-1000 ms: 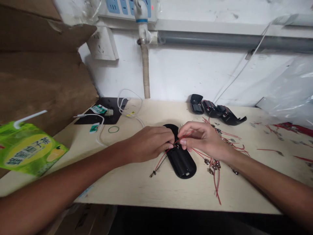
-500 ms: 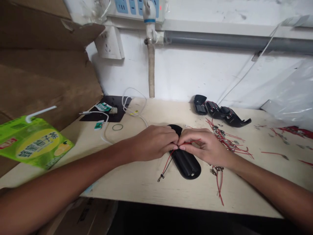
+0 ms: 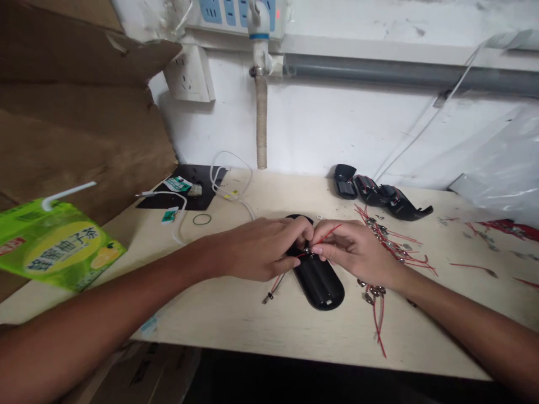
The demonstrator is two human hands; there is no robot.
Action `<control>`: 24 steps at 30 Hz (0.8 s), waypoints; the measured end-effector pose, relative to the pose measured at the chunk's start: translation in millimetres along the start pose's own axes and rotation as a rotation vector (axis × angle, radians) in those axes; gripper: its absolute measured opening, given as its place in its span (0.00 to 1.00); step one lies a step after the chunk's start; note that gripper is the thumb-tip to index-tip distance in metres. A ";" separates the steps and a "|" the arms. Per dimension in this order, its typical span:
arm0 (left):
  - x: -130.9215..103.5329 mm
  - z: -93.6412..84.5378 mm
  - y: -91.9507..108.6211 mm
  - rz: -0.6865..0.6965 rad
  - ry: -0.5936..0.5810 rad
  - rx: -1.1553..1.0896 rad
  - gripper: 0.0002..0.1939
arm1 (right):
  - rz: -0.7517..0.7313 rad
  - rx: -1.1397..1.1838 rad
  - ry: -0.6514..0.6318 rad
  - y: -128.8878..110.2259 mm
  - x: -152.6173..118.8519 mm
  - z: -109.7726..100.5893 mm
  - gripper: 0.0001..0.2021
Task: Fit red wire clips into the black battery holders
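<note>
A black rounded plastic case (image 3: pixel 320 283) with long hollows lies on the table beneath both hands. My left hand (image 3: pixel 265 247) is bent over its upper part, thumb and curled index finger around a thin red wire. From under that hand a red-and-black wire pair with a small metal end (image 3: pixel 268 298) sticks out to the left. My right hand (image 3: pixel 351 247) pinches another red wire (image 3: pixel 330 233) between thumb and index finger. A small shiny metal contact (image 3: pixel 308 251) shows between the fingertips. Fingers partly hide the joint between wire and contact.
Red-wired metal contacts (image 3: pixel 385 238) lie heaped right of the case, with a smaller bunch (image 3: pixel 374 294) nearer me. Black parts (image 3: pixel 377 191) stand at the back. A green drink carton (image 3: pixel 63 241), white cable (image 3: pixel 182 219) and green rubber band (image 3: pixel 202 219) are left.
The fingertips of both hands have drawn slightly apart, and the metal contact now shows between them. The loose wire end has shifted a little left and up.
</note>
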State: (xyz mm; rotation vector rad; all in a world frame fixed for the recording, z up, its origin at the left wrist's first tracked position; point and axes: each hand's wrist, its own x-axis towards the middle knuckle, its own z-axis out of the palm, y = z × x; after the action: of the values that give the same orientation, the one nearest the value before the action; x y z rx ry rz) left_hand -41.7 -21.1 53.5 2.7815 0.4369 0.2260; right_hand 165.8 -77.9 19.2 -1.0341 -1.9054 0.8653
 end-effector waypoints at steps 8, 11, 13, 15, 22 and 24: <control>0.8 2.1 -5.7 0.195 0.025 0.055 0.12 | -0.006 -0.088 -0.010 -2.3 -0.8 -0.4 0.07; 1.1 2.6 -8.5 0.232 0.018 0.053 0.14 | -0.041 -0.123 -0.025 -2.5 -0.5 -1.3 0.07; 0.8 2.6 -9.6 0.238 0.005 0.049 0.13 | -0.090 -0.152 -0.039 -2.8 -0.3 -2.2 0.06; 0.6 2.4 -10.5 0.238 -0.006 0.044 0.12 | -0.143 -0.190 -0.052 -3.0 -0.2 -3.1 0.06; 1.2 0.1 -12.0 0.264 -0.069 0.026 0.10 | -0.250 -0.292 -0.097 -1.6 -0.2 -6.5 0.02; 1.6 -0.6 -11.8 0.260 -0.072 0.022 0.10 | -0.279 -0.316 -0.116 -2.0 -0.1 -7.1 0.02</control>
State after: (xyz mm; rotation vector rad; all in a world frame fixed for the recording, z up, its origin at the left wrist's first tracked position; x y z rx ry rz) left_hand -43.6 -9.8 50.3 2.8526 0.0597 0.1801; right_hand 171.3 -77.5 24.1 -0.8814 -2.2701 0.4830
